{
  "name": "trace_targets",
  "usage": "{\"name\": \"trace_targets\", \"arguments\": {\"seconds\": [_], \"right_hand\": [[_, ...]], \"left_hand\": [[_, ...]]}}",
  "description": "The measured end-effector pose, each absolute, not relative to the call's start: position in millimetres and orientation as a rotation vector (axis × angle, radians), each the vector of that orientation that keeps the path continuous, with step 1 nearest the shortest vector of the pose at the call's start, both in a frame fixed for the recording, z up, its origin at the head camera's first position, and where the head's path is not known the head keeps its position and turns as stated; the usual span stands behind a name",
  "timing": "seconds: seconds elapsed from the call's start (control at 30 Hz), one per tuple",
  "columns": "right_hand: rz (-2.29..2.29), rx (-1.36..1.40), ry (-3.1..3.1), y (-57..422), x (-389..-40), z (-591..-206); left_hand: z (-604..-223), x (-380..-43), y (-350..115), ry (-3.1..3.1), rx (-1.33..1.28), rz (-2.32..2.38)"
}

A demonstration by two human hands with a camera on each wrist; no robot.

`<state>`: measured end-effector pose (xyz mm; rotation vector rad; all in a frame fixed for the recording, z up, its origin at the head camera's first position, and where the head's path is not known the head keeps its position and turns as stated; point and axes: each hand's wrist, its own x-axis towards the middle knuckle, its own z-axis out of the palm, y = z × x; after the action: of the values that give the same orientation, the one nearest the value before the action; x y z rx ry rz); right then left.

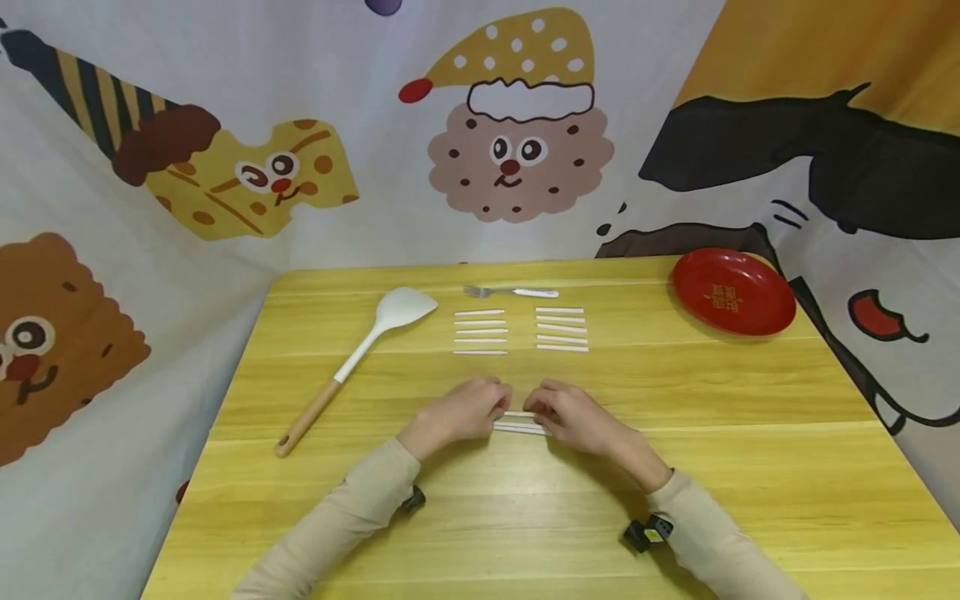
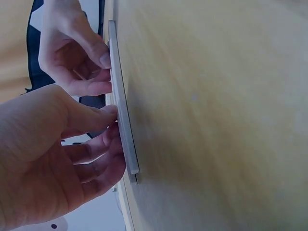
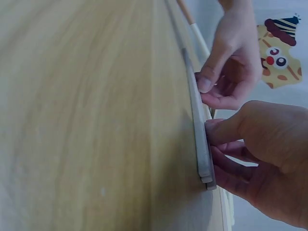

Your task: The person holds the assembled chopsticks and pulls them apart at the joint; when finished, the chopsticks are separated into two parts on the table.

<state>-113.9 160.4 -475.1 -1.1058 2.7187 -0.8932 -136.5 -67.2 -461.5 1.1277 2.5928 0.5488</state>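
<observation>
In the middle of the table, my left hand (image 1: 468,408) and my right hand (image 1: 577,417) face each other with fingertips bent. Between them, thumb and fingers of both hands pinch a thin white stick (image 1: 519,413), one near each end. Just on the near side of it lie more white sticks (image 1: 517,428), side by side and close together. From the left wrist, the nearest stick (image 2: 124,115) hides most of the pinched one. The right wrist view shows the pinched stick's end (image 3: 211,184) beyond the nearer ones, at the right fingertips.
Two columns of white sticks, left (image 1: 481,327) and right (image 1: 562,327), lie beyond the hands. Behind them is a fork (image 1: 536,292). A white spatula (image 1: 401,307) with a wooden handle lies left; a red plate (image 1: 731,292) sits at the back right. A patterned cloth (image 1: 375,225) hangs behind the table.
</observation>
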Motion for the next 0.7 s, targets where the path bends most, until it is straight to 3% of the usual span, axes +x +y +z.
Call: {"name": "trace_targets", "arguments": {"seconds": [0.3, 0.7], "right_hand": [[-0.893, -1.163, 2.843, 158.8, -120.6, -471.3], [-1.137, -1.305, 2.861, 149.2, -133.6, -460.1]], "left_hand": [[-456.3, -139.4, -71.1, 2.643, 1.089, 0.674], [-448.8, -144.7, -71.5, 2.779, 1.276, 0.967]]}}
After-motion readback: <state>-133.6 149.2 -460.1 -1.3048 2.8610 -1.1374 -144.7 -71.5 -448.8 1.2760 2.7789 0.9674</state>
